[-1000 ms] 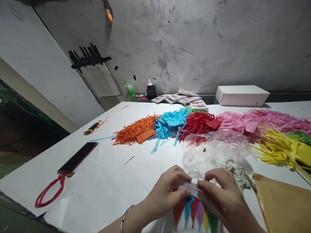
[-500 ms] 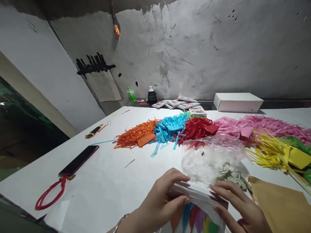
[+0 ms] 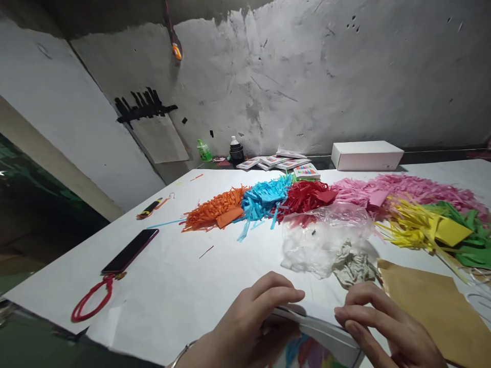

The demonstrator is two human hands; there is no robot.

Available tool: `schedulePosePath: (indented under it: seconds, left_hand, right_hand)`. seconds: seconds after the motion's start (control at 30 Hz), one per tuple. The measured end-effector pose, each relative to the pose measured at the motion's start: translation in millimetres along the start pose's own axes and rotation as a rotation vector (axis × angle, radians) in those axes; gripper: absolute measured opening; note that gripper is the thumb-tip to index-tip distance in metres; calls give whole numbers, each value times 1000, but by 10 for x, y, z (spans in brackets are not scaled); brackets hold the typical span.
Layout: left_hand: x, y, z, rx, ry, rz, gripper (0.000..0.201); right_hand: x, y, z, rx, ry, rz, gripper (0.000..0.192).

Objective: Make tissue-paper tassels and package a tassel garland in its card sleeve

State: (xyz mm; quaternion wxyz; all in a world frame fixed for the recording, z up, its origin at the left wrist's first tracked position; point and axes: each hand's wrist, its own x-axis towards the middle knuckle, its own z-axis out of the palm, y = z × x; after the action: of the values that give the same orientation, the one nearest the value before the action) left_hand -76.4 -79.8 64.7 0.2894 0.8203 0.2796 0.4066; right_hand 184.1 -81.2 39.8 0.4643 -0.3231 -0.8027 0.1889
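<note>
A white cardboard box (image 3: 333, 331) with a colourful tassel print on its face tilts at the bottom of the view, its lower part cut off by the frame. My left hand (image 3: 257, 319) is closed around its left end, fingers over the top edge and thumb low on the printed side. With fingertips and thumb, my right hand (image 3: 387, 322) pinches the top edge near the box's right corner. Just beyond the hands lie a crumpled clear plastic bag (image 3: 307, 245) and a wad of greyish crumpled cloth or paper (image 3: 351, 266).
Bundles of orange tassels (image 3: 210, 207), blue tassels (image 3: 264, 197), red tassels (image 3: 307, 197), pink tassels (image 3: 422, 191) and yellow tassels (image 3: 410, 222) span the table. A phone (image 3: 130, 250), cutter (image 3: 149, 207), brown envelope (image 3: 429, 301), printed boxes (image 3: 291, 163) and white box (image 3: 366, 156) lie around.
The box's top edge now looks more closed down and the box sits lower in view. My right fingers have drawn together at its corner. The camera view has shifted slightly.
</note>
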Motion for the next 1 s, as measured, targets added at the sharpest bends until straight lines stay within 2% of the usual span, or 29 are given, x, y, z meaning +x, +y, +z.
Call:
schedulePosePath:
  seconds: [0.2, 0.43, 0.6, 0.83, 1.0]
  left_hand:
    - [3, 130, 3, 118, -118, 10, 58]
    - [35, 251, 43, 228, -276, -1, 59]
    - [47, 297, 80, 296, -389, -20, 62]
    - [35, 315, 133, 342, -437, -47, 62]
    - [36, 322, 165, 350, -453, -49, 62]
  right_hand:
    - [-63, -88, -73, 3, -27, 38, 14]
    - [31, -209, -142, -104, -233, -84, 16]
    - [-13, -210, -155, -143, -290, -94, 16]
    - [-82, -219, -127, -175, -298, -78, 14]
    - [-86, -209, -56, -207, -283, -113, 19]
